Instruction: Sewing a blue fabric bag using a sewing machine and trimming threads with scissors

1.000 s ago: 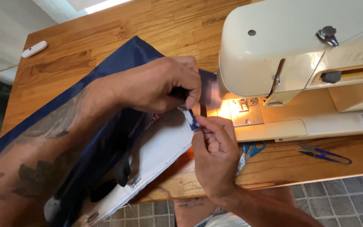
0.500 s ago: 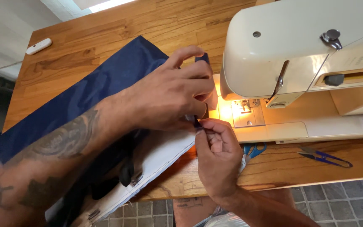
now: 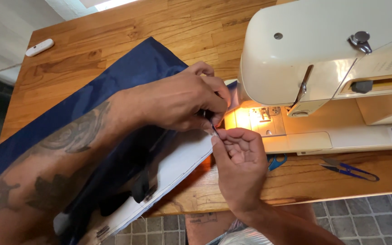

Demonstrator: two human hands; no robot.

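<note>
Our left hand point(image 3: 178, 102) pins the navy fabric point(image 3: 114, 86) on the tabletop point(image 3: 114, 27), fingers curled shut on its edge. Our right hand point(image 3: 239, 159) pinches what may be a small black strip there; we should keep it taut toward the sewing machine point(image 3: 323, 54).

The left hand point(image 3: 178, 102) and right hand point(image 3: 241, 159) are both bare, without gloves, rings or sleeves, and the left forearm point(image 3: 64, 154) bears dark tattoos, a rounded shaded figure near the wrist and blotchy leaf-like shapes further up.
</note>
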